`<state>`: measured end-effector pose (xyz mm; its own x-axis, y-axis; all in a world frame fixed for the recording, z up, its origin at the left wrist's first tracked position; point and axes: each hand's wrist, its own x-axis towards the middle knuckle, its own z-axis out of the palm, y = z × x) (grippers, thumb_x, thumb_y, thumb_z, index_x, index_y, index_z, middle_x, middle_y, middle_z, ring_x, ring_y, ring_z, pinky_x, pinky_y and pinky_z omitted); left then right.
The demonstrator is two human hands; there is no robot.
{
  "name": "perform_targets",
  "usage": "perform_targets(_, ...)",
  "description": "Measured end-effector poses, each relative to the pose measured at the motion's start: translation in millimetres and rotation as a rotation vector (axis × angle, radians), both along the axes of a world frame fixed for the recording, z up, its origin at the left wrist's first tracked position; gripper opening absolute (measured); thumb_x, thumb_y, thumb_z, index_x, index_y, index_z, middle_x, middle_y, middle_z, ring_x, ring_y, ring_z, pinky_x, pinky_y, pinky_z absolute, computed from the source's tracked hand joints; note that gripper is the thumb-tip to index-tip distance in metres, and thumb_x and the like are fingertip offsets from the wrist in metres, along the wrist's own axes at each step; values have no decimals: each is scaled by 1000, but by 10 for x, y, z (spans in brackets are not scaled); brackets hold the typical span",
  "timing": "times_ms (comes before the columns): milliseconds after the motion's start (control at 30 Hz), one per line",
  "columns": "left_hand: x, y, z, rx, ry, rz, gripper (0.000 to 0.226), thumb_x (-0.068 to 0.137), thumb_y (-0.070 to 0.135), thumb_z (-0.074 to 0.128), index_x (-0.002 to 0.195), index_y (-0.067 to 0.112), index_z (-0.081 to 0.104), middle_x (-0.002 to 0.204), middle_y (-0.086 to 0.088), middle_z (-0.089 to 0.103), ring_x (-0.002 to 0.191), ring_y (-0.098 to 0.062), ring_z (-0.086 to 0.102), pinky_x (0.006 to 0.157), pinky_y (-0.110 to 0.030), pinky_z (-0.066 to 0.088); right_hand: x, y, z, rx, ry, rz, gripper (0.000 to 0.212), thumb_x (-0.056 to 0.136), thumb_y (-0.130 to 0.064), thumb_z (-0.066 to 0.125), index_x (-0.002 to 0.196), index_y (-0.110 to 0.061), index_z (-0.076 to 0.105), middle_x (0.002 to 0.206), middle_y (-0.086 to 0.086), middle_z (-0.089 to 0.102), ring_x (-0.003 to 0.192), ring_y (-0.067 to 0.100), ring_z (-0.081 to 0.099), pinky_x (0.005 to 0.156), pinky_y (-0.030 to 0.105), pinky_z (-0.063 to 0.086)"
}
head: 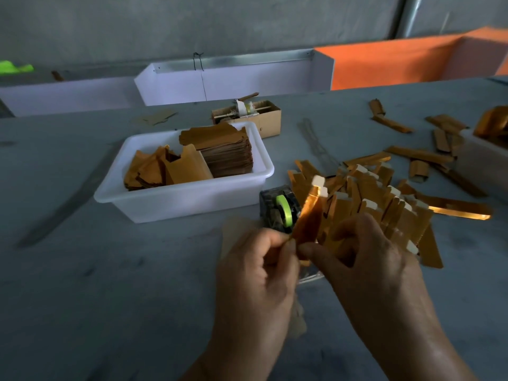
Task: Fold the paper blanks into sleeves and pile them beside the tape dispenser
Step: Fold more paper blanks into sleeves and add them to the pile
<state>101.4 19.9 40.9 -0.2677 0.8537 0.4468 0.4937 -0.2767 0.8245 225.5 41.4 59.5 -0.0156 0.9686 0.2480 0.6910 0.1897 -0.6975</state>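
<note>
Left hand (255, 273) and right hand (365, 259) both pinching one gold sleeve (308, 215), held before tape dispenser (280, 211). Sleeve pile (384, 199) just right; white tub (181, 193) of blanks (225, 149) behind.

Both my hands meet at lower centre of the frame.

My left hand (255, 273) curls, thumb and fingers pinching together at its top. My right hand (365, 259) comes in from the lower right, thumb pressed toward the left, fingers curled.
</note>
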Motion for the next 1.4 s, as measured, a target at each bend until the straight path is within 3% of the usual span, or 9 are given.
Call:
perform_targets(200,-28,0,53,-254,-203,-142,10,89,25,62,83,21,70,75,7,72,69,-5,70,59,-17,55,33,51,-81,-190,355,154,53,50,-66,54,86,-27,59,75,-3,66,73,10,65,65,29,56)
perform_targets(333,-52,5,19,-387,-278,-173,10,89,32,63,86,24,68,80,-1,72,74,-15,71,67,-39,61,11,61,-152,-331,577,183,37,57,-46,64,85,-21,68,81,8,69,84,28,64,84,53,51)
perform_targets(533,-142,26,11,-562,-456,-206,7,88,24,65,94,22,63,80,-2,73,71,-18,71,59,-31,57,33,85,-245,-423,629,239,12,86,-22,59,85,-27,69,76,2,68,80,20,65,74,38,52)
perform_targets(667,-302,75,-36,-488,-134,-133,7,90,28,61,84,24,64,77,2,73,74,-14,71,62,-36,58,128,174,-237,-354,537,207,20,88,-27,56,86,-44,66,73,-11,67,70,6,64,64,23,47)
perform_targets(800,-600,202,-148,-456,425,148,19,88,42,61,96,24,60,92,8,66,87,-12,62,78,-33,51,394,482,-183,-54,245,-60,12,91,-28,54,100,-27,62,70,-8,61,62,11,60,52,18,42)
perform_targets(900,-751,254,-274,-696,426,77,39,83,53,63,105,22,56,104,7,56,93,-9,55,80,-28,46,549,641,-173,58,28,-325,42,90,-37,53,128,-19,51,117,8,54,105,28,53,79,34,43)
perform_targets(1000,-757,300,-408,-767,470,49,54,75,54,72,111,20,52,109,2,48,101,-16,53,87,-32,47,511,554,-257,62,81,-278,39,87,-33,55,124,-19,53,120,9,52,108,28,52,82,41,46)
perform_targets(1100,-781,374,-448,-791,345,88,62,66,46,83,110,20,48,109,0,52,99,-17,55,79,-30,47,424,433,-410,8,123,-173,29,86,-25,60,113,-17,61,113,6,58,99,24,57,74,36,49)
perform_targets(1400,-1005,420,-464,-735,-332,94,23,69,2,82,82,12,65,70,0,73,57,-7,67,49,-19,50,404,343,-388,11,169,-79,22,85,-24,60,107,-27,62,111,0,59,95,15,56,60,13,38)
